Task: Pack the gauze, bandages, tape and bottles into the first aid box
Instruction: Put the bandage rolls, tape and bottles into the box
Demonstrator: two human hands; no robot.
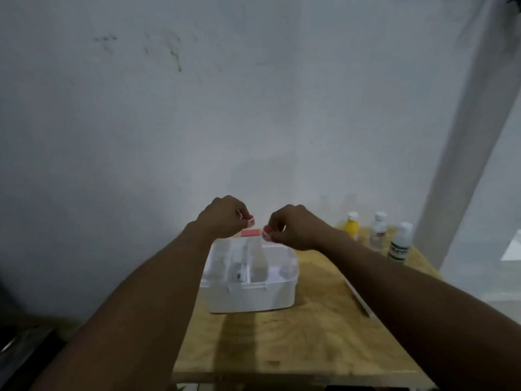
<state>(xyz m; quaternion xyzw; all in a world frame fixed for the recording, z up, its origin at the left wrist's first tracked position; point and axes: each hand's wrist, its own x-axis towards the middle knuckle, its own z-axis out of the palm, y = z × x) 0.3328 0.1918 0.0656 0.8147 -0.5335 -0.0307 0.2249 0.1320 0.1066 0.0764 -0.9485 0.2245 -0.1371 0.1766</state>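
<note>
Contents of first aid box [251,294] blurred; grip of hands [224,218] [293,230] unreadable.

Wooden table [296,348]: yellowish top, is standing against the wall. Grey-white wall [253,122]: is filling most of the view and is showing dark scuff marks [174,55] at upper left. Pale column [465,165]: is slanting across the right side. Dark shapes [17,348], lower left: too blurred to identify.

First aid box [251,297] was smooth white plastic, slight sheen, upper half translucent; red piece [249,233] on top looked plastic too. Table [296,342] was bare wood, grain visible, matt. Bottles [377,232] were smooth plastic with white caps [380,215]. Wall [197,108] was matt paint, scuffed.
</note>
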